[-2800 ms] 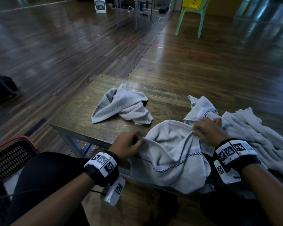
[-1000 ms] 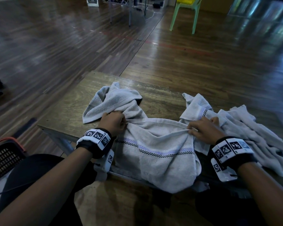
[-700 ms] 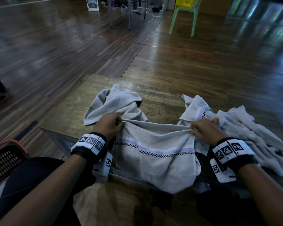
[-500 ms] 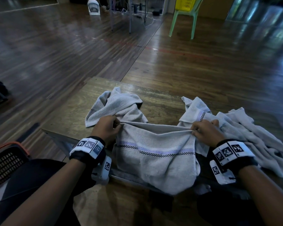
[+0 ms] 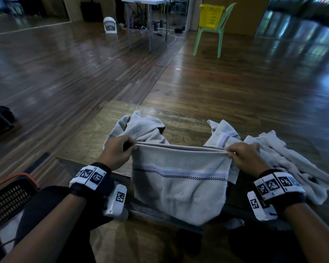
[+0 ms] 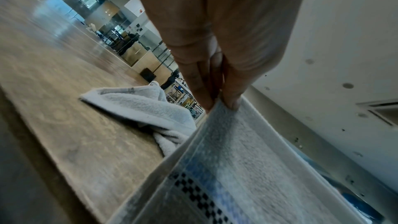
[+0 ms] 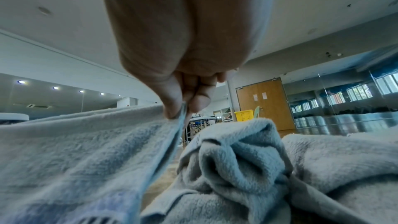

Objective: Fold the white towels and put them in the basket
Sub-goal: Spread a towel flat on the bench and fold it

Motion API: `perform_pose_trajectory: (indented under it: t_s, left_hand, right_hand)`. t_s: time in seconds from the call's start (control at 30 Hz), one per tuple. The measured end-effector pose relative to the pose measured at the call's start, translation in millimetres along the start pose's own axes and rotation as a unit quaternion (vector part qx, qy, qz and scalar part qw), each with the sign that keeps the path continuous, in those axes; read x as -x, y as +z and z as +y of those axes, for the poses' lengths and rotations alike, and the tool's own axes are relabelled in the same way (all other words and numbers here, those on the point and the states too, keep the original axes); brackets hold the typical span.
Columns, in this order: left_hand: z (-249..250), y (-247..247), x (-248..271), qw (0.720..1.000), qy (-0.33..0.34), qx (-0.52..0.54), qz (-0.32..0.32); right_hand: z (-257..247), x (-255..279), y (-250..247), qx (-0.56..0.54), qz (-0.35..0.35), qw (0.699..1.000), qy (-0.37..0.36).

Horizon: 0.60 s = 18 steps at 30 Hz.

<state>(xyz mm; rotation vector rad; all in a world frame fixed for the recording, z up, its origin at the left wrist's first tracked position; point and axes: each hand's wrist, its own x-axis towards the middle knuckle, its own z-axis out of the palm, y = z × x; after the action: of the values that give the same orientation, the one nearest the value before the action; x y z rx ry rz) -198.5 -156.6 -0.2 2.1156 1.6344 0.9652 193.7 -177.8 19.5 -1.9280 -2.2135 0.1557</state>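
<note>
Towel in hands: white towel (image 5: 179,183) with a checked black line and a pale blue band across it; it is doubled, two edges run together along the top, and the lower part hangs over the near edge of the surface.
Left hand: left hand (image 5: 116,151) pinches the top left corner of the towel between the thumb and the fingertips (image 6: 198,88); the other fingers are curled in.
Right hand: right hand (image 5: 245,156) pinches the top right corner in the same way, the edge of the cloth caught between the thumb and the fingers (image 7: 200,101).
Top edge: stretched nearly straight between both hands, raised a little above the surface.
Surface: wooden surface (image 5: 95,141), bare on the left part.
Crumpled towel, left: second white towel (image 5: 141,128) lies in a loose heap on the surface, just behind the left hand.
Towel pile, right: more white towels (image 5: 292,160) lie crumpled on the surface beside and behind the right hand; one of them (image 5: 223,132) shows the same checked line.
Basket: dark basket with an orange rim (image 5: 10,196) stands low at the left, beside the person's knee, well apart from the held towel; what it holds I cannot tell.
Wrists: both carry black bands with white printed tags.
Room behind: shining wooden floor (image 5: 235,76); green chair (image 5: 210,35) with a yellow basket (image 5: 211,16) on the seat, far from the surface.
</note>
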Motion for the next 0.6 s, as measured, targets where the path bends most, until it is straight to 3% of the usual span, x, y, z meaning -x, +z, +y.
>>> perform_pose_trajectory:
  t_s: [0.23, 0.43, 0.6]
  left_hand:
    - [15.1, -38.9, 27.0, 0.993, 0.095, 0.055, -0.035]
    - [43.0, -92.3, 32.6, 0.980, 0.120, 0.138, -0.082]
    - [58.4, -123.6, 12.0, 0.975, 0.155, 0.146, -0.055]
  right_hand:
    - [-3.1, 48.4, -30.3, -0.032, 0.021, 0.999, -0.036]
    - [-17.3, 89.3, -81.9, -0.133, 0.044, 0.986, -0.094]
    - [-28.3, 88.3, -131.0, -0.167, 0.047, 0.978, -0.114]
